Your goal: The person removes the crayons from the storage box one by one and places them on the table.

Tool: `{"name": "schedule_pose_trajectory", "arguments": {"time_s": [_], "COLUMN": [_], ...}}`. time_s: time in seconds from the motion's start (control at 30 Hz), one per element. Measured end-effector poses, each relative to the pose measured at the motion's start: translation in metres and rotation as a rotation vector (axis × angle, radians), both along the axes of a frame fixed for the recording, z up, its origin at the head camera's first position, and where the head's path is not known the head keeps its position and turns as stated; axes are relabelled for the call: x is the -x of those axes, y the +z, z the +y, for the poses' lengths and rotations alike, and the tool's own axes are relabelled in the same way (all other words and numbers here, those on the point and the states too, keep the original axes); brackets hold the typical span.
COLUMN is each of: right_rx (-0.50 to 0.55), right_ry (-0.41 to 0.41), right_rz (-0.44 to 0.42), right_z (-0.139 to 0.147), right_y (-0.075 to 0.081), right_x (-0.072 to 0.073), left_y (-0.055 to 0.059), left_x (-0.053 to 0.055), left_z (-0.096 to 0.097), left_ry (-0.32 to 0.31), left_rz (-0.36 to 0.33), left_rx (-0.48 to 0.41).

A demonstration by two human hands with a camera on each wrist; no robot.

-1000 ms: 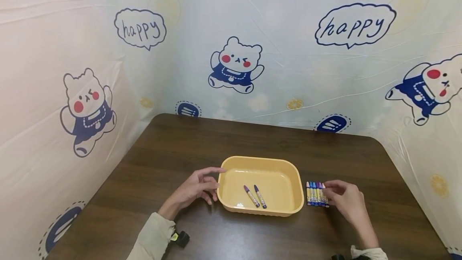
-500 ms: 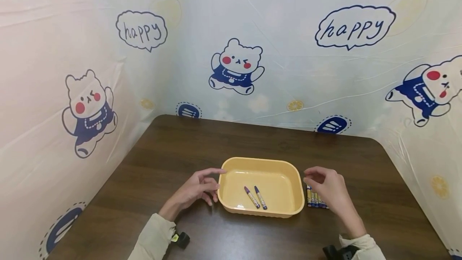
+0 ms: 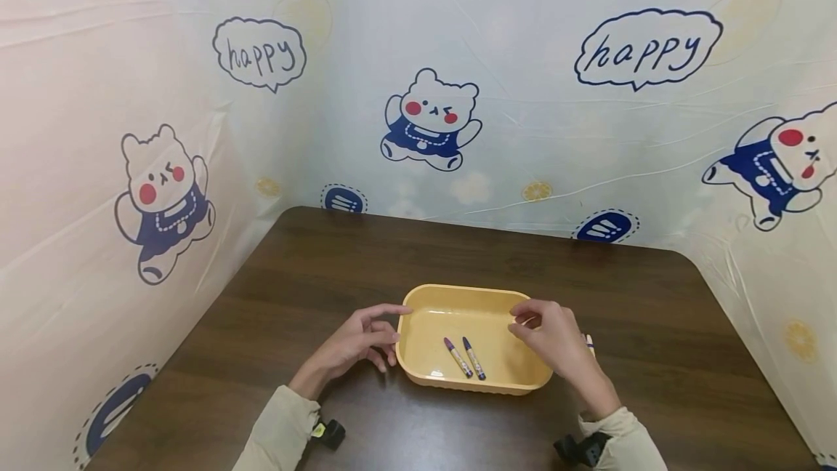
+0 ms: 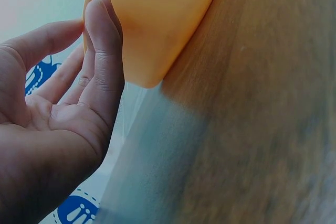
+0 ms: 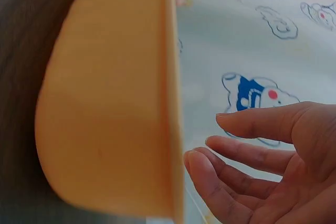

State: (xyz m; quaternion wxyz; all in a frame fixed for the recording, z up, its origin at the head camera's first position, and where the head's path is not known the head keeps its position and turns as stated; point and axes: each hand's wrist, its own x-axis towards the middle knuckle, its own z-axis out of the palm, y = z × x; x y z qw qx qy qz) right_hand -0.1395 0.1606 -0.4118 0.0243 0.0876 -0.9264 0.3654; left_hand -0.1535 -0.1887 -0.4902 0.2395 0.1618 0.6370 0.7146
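Observation:
A yellow plastic bin (image 3: 474, 386) stands on the dark wooden table, and two crayons lie on its floor: a purple-tipped crayon (image 3: 458, 357) and a dark-blue-tipped crayon (image 3: 474, 358). At the bin's left end, my left hand (image 3: 356, 344) touches the rim, fingers relaxed; the left wrist view shows fingers against the outer wall. Over the right end of the bin, above its rim, hovers my right hand (image 3: 552, 336). Its thumb and fingers are apart in the right wrist view, with nothing visible between them. Behind this hand, the ends of crayons (image 3: 591, 344) show; the others are hidden.
The brown table (image 3: 366, 260) has rounded far corners. A pale curtain (image 3: 523, 115) printed with bears and "happy" bubbles encloses its back and sides. Each wrist carries a black strap-on device (image 3: 330, 435).
My right hand has moved left from the row of crayons, across to the bin's right end, and now covers most of that row. The left hand and the two crayons inside have stayed put.

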Motion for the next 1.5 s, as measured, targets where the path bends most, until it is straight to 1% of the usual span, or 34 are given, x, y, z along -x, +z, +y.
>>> {"name": "schedule_pose_trajectory", "arguments": {"time_s": [0.13,0.3,0.37,0.57,0.77,0.87,1.07,1.23,1.33,1.5], "right_rx": [-0.007,-0.029,-0.039,-0.08,-0.128,-0.145,-0.135,-0.127,-0.125,-0.133], "right_ry": [0.026,0.072,0.083,0.11,0.105,0.12,0.177,0.157,0.15,0.147], "right_rz": [-0.003,-0.042,-0.056,-0.064,-0.098,-0.123,-0.189,-0.23,-0.235,-0.214], "right_z": [-0.015,-0.03,-0.035,-0.044,-0.047,-0.046,-0.043,-0.043,-0.044,-0.043], "right_y": [-0.011,-0.026,-0.031,-0.042,-0.047,-0.049,-0.05,-0.051,-0.051,-0.052], "right_x": [-0.001,-0.003,-0.004,-0.004,-0.004,-0.004,-0.003,-0.003,-0.002,-0.002], "left_y": [0.0,0.001,0.002,0.004,0.005,0.004,0.002,0.002,0.002,0.0], "left_x": [-0.001,-0.002,-0.002,-0.003,-0.001,0.001,0.001,0.0,0.0,0.001], "left_z": [0.001,0.001,0.001,0.0,0.001,0.003,0.003,0.003,0.003,0.002], "left_ry": [0.003,0.014,0.015,0.019,0.023,0.021,0.021,0.021,0.019,0.014], "left_rz": [-0.003,-0.009,-0.009,-0.014,-0.011,-0.009,-0.019,-0.026,-0.021,-0.013], "left_rx": [0.004,0.011,0.011,0.023,0.04,0.046,0.036,0.032,0.028,0.022]}}
